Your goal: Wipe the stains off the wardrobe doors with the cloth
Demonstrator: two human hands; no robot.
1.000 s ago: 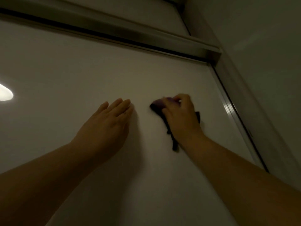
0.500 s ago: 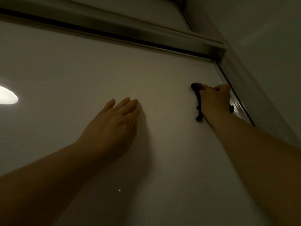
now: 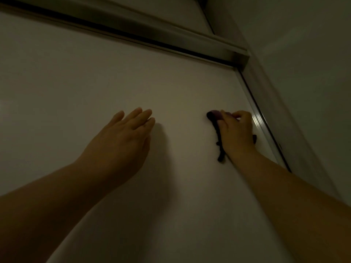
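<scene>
door: pale, dim light, can't make out any stains tbh | right hand: fingers curled round the dark cloth, pressing it on the door near its right edge, cloth mostly hidden under the palm | left hand: flat on the door, fingers spread out, holding nothing

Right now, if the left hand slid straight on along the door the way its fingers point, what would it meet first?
The left hand points up and right across bare door. Nothing lies in that line until the dark top rail. The cloth sits off to the right, likely missed.
</scene>
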